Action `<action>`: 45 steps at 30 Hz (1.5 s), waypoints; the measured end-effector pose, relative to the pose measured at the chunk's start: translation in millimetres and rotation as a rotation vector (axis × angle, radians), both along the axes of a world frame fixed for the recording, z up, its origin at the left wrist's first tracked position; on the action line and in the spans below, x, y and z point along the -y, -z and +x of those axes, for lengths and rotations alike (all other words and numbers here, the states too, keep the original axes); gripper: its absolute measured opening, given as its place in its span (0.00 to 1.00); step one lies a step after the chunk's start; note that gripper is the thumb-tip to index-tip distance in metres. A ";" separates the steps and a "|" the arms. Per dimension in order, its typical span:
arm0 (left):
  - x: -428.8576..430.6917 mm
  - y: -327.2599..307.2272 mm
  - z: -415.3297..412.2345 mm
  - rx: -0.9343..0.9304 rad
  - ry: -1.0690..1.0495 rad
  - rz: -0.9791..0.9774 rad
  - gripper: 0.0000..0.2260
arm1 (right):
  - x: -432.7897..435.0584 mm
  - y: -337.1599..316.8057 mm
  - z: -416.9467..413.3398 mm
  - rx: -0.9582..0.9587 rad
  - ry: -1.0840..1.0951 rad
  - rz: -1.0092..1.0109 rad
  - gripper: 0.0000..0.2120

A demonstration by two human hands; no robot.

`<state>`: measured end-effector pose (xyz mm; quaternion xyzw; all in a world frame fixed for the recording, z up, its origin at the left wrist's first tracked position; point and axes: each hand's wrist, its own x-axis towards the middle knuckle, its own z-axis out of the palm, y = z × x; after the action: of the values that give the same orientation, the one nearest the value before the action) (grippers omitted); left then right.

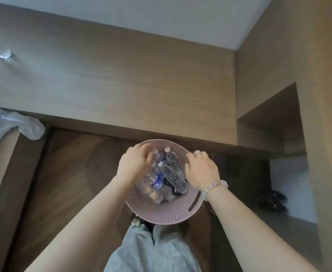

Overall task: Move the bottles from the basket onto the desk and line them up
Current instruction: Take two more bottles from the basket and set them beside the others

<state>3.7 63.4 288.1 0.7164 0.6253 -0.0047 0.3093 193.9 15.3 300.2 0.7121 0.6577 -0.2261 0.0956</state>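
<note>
Pink basket (167, 214) is sitting on the floor between the wrists, holding the clear bottles (176, 171) heaped under both palms. Left hand (134, 163) is reaching in over the bottles; right hand (200, 171) is hovering at the rim. Whether either is grasping anything cannot be told. Desk (122, 85) is lying beyond the fingertips.

The basket (167, 214) is dusty pink, its wall patterned with rows of small holes; the bottles (174, 173) are clear with white caps, one label (157, 182) blue; the desk (122, 85) shows pale wood grain; the floor (73, 173), darker brown; the trousers (161, 252), light grey; the bracelet (216, 185), pastel pink and white.
</note>
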 end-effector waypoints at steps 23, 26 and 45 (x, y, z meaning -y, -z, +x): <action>67.1 354.6 -29.4 0.040 -0.424 -0.284 0.19 | 54.9 430.0 -26.1 0.053 0.524 -0.069 0.44; 69.9 358.9 -23.2 0.086 -0.436 -0.301 0.19 | 54.8 446.6 -30.8 0.081 0.598 0.010 0.43; 89.6 393.0 0.0 0.185 -0.757 -0.506 0.19 | 56.7 418.2 -24.3 -0.141 0.845 0.016 0.35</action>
<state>3.7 -26.2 -104.9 0.3373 0.7918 0.0200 0.5087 169.6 -41.4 -118.0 0.9025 0.3148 -0.2885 -0.0562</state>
